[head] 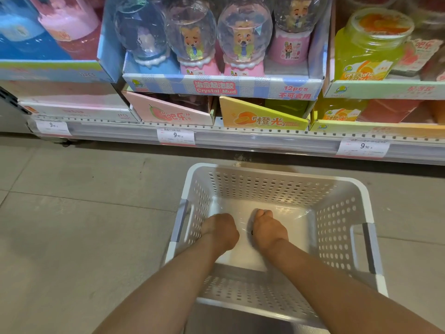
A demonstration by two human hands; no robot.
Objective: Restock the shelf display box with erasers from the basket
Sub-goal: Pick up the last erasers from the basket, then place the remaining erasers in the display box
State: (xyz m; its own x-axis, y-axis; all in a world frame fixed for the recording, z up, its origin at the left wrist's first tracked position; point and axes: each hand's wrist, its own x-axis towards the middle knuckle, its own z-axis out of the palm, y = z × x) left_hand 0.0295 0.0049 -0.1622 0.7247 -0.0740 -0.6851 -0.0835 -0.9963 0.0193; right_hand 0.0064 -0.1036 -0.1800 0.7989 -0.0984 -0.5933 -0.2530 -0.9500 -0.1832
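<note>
Ahead of you a grey tiled floor [72,213] runs up to a low shelf whose edge rail carries three white price tags [175,136] reading 9.90. On it sit a pink carton [168,112] and a yellow carton [260,116] side by side, and above them globe-shaped toys [243,37] with pink bases and a green jar [370,44] to their right

Both hands' fingers curl under, hidden; grip contents unclear, maybe erasers.

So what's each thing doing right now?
Basket: on the floor, upright, both hands inside.
Left hand: fingers curled, contents hidden.
Right hand: fingers curled near clear wrap, grip unclear.
Crystal Mud box: on the shelf, open-topped, holding globe toys.
</note>
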